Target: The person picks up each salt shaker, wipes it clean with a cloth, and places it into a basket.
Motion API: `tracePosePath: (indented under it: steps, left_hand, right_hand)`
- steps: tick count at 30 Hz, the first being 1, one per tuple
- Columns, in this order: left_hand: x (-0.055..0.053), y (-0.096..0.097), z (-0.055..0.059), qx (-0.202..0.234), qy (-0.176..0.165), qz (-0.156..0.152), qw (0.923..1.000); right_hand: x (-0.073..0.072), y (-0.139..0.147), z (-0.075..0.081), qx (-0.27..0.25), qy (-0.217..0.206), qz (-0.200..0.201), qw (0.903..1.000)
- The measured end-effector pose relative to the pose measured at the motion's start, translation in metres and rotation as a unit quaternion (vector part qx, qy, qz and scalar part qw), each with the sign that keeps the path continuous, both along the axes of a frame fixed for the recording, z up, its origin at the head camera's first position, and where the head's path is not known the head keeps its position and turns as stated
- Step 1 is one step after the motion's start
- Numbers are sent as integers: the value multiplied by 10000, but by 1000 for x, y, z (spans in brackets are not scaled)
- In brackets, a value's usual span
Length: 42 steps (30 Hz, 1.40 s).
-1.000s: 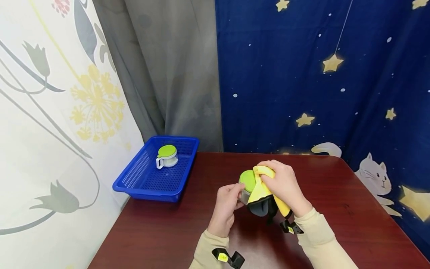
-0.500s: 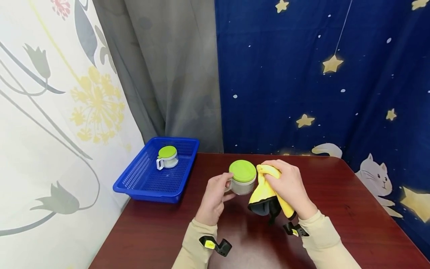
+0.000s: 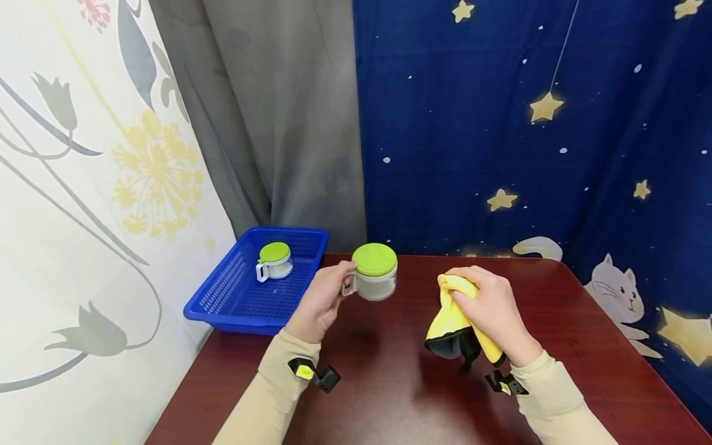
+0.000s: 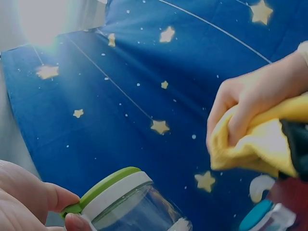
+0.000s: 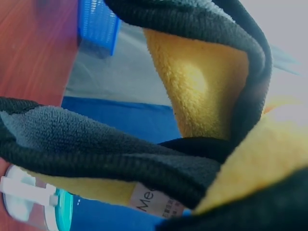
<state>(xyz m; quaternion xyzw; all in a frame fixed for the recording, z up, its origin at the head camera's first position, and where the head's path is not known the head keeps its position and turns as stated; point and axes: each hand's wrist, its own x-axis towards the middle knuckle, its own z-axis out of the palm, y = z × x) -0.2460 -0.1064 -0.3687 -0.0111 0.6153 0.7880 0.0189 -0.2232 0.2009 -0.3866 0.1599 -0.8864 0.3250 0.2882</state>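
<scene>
My left hand (image 3: 317,306) pinches the handle of a clear jar (image 3: 375,285) with a green lid, holding it upright above the table. In the left wrist view the thumb and a finger meet at the lid's edge (image 4: 115,185). On the right, my right hand (image 3: 492,306) grips a bunched yellow and dark grey cloth (image 3: 453,318), apart from the jar. The cloth's folds hang down and fill much of the right wrist view. A second green-lidded jar (image 3: 275,262) stands in the blue basket (image 3: 256,324) at left.
A teal-lidded jar (image 5: 31,202) with a handle shows in the right wrist view; the head view does not show it. The dark red table (image 3: 389,383) lies below both hands. Curtains (image 3: 473,123) hang behind its far edge.
The left hand has drawn the jar away from the cloth, leftward and slightly up toward the basket. The right hand, still gripping the cloth, has shifted a little right.
</scene>
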Motion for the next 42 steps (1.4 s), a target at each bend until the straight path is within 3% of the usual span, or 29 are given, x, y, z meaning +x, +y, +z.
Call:
tracePosePath:
  steps: [5, 13, 21, 28, 36, 42]
  left_hand:
    - [-11, -20, 6, -80, -124, 88, 9999]
    - [-36, -64, 8, 444, -194, 29, 9988]
    - [-69, -121, 12, 15, -238, 214, 9995]
    - [-87, -154, 17, -25, -435, 266, 9987]
    - [-117, -168, -7, 80, -947, 627, 9935]
    - [-128, -171, -31, 201, -1302, 630, 9893]
  right_hand:
    - [-1, 8, -3, 195, 17, -68, 9998]
    - [-1, 24, -11, 426, -105, -162, 9989]
    - [0, 35, -19, 550, -189, -229, 9980]
    - [1, 39, -24, 602, -184, -231, 9977]
    - [0, 43, -28, 610, -272, -235, 9975]
    - [-1, 45, -32, 726, -330, -218, 9966]
